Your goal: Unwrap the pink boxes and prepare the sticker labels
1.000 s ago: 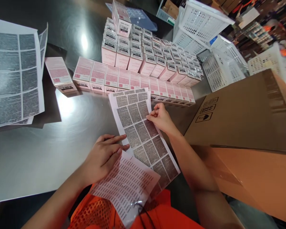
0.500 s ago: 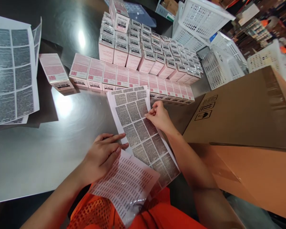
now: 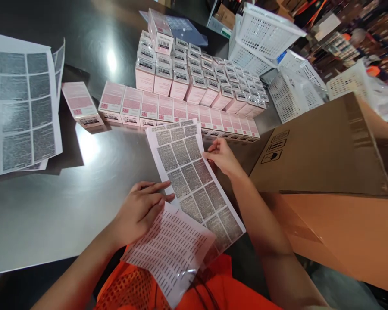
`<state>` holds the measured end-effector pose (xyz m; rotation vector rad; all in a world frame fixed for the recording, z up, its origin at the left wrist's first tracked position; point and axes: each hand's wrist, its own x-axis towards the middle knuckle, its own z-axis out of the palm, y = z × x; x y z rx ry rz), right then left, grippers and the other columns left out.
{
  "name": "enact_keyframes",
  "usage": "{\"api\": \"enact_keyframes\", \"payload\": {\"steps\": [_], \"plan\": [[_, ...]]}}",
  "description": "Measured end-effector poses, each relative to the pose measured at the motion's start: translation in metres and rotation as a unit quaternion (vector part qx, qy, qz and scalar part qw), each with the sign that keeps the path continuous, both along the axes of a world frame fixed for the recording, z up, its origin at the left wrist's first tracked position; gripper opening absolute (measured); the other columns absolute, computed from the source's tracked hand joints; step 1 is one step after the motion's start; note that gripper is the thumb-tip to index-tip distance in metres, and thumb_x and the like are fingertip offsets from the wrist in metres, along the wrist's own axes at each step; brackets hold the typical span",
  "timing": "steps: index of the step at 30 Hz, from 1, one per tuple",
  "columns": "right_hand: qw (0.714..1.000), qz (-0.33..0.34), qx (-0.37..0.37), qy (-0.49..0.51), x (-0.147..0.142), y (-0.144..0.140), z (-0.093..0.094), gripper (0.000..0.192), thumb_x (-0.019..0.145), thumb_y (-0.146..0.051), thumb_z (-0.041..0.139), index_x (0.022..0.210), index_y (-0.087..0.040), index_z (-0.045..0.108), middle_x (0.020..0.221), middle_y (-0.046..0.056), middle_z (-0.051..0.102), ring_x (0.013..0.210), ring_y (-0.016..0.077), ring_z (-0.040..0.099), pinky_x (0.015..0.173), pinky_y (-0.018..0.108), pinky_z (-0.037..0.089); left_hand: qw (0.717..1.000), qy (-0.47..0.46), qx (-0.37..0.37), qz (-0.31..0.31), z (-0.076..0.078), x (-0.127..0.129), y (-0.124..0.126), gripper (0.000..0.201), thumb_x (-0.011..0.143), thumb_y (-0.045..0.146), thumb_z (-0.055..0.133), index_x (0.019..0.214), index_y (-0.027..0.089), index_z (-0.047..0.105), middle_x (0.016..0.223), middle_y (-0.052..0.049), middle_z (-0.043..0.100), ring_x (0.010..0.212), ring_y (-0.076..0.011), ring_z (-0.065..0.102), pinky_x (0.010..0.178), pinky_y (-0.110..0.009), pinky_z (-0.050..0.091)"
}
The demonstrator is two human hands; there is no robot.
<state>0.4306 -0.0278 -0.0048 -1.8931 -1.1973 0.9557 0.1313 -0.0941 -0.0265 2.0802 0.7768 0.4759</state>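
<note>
A long sheet of dark printed labels (image 3: pixel 194 183) lies on the metal table in front of me. My right hand (image 3: pixel 223 157) is closed in a pinch at its right edge, thumb and forefinger together there. Flat and with fingers stretched out, my left hand (image 3: pixel 145 206) rests at the sheet's left edge. Its thumb lies on a smaller sheet of narrow printed strips (image 3: pixel 174 241), which overlaps the lower part of the long sheet and reaches toward my lap. A row of pink-and-white boxes (image 3: pixel 148 105) stands just beyond the label sheet.
Behind the row are several packed rows of barcoded boxes (image 3: pixel 181 82), with one box (image 3: pixel 161 32) on top. More label sheets (image 3: pixel 16 107) lie left, beside a single box (image 3: pixel 80 103). At right stand an open cardboard carton (image 3: pixel 320 150) and white plastic baskets (image 3: pixel 268 32).
My right hand has shifted slightly right, from over a label to the sheet's right edge. My left hand stays in place. The view has tilted a little.
</note>
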Motion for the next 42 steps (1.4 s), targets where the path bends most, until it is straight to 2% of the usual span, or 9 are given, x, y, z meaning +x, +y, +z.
{"api": "enact_keyframes", "payload": {"steps": [3, 6, 9, 11, 15, 22, 38, 42], "plan": [[0.998, -0.026, 0.026, 0.047, -0.005, -0.029, 0.013, 0.05, 0.058, -0.046, 0.079, 0.087, -0.025, 0.044, 0.079, -0.004, 0.055, 0.064, 0.0127, 0.056, 0.06, 0.029, 0.052, 1.0, -0.002, 0.013, -0.005, -0.001, 0.0, -0.001, 0.034, 0.102, 0.024, 0.035, 0.102, 0.024, 0.069, 0.12, -0.004, 0.074, 0.137, -0.0242, 0.051, 0.105, -0.044, 0.035], [0.997, -0.013, 0.018, 0.075, -0.019, -0.069, 0.023, 0.035, 0.068, -0.048, 0.077, 0.084, -0.023, 0.06, 0.074, -0.001, 0.06, 0.063, 0.0142, 0.057, 0.062, 0.03, 0.053, 1.0, 0.005, 0.018, -0.009, -0.002, 0.0, -0.001, 0.032, 0.102, 0.023, 0.035, 0.101, 0.024, 0.067, 0.123, -0.001, 0.073, 0.139, -0.0219, 0.048, 0.107, -0.043, 0.032], [0.996, 0.033, -0.036, 0.081, -0.038, -0.098, 0.019, 0.028, 0.076, -0.049, 0.074, 0.081, -0.022, 0.067, 0.071, 0.001, 0.064, 0.062, 0.0156, 0.059, 0.06, 0.03, 0.05, 1.0, 0.009, 0.021, -0.009, -0.002, -0.001, -0.001, 0.031, 0.103, 0.023, 0.035, 0.104, 0.026, 0.066, 0.125, 0.001, 0.072, 0.14, -0.0196, 0.047, 0.107, -0.042, 0.03], [0.994, 0.059, -0.065, 0.071, -0.049, -0.107, 0.012, 0.026, 0.078, -0.049, 0.072, 0.08, -0.022, 0.069, 0.07, 0.001, 0.066, 0.061, 0.0165, 0.059, 0.058, 0.03, 0.048, 1.0, 0.01, 0.02, -0.007, -0.001, -0.001, -0.001, 0.031, 0.103, 0.023, 0.036, 0.106, 0.026, 0.066, 0.126, 0.001, 0.072, 0.14, -0.0192, 0.047, 0.106, -0.041, 0.03], [0.993, 0.091, -0.07, -0.008, -0.062, -0.107, 0.002, 0.023, 0.083, -0.044, 0.066, 0.077, -0.023, 0.069, 0.068, 0.001, 0.066, 0.06, 0.0166, 0.057, 0.054, 0.029, 0.043, 1.0, 0.012, 0.016, -0.012, 0.0, -0.001, -0.001, 0.031, 0.102, 0.022, 0.037, 0.109, 0.026, 0.067, 0.125, 0.0, 0.072, 0.14, -0.0199, 0.048, 0.106, -0.041, 0.03], [0.979, 0.162, -0.048, -0.118, -0.068, -0.104, 0.004, 0.021, 0.087, -0.036, 0.064, 0.071, -0.022, 0.066, 0.066, 0.0, 0.063, 0.059, 0.0153, 0.055, 0.056, 0.028, 0.039, 1.0, 0.008, 0.013, -0.005, 0.001, 0.0, -0.002, 0.031, 0.102, 0.021, 0.038, 0.107, 0.026, 0.068, 0.126, 0.002, 0.072, 0.139, -0.0193, 0.048, 0.106, -0.04, 0.03], [0.973, 0.161, -0.004, -0.164, -0.074, -0.11, 0.001, 0.016, 0.089, -0.027, 0.063, 0.075, -0.02, 0.062, 0.068, -0.002, 0.058, 0.062, 0.0123, 0.054, 0.057, 0.025, 0.037, 1.0, -0.001, 0.022, -0.004, 0.001, -0.001, -0.002, 0.029, 0.101, 0.019, 0.039, 0.109, 0.026, 0.066, 0.124, 0.003, 0.072, 0.139, -0.0165, 0.048, 0.106, -0.037, 0.03], [0.971, 0.14, 0.023, -0.193, -0.076, -0.11, -0.004, 0.022, 0.087, -0.025, 0.066, 0.069, -0.02, 0.054, 0.071, -0.002, 0.054, 0.062, 0.0117, 0.052, 0.058, 0.025, 0.036, 1.0, -0.006, 0.027, -0.002, 0.001, -0.001, -0.001, 0.029, 0.101, 0.019, 0.039, 0.109, 0.026, 0.066, 0.121, 0.003, 0.074, 0.138, -0.0169, 0.05, 0.104, -0.037, 0.03]]}}
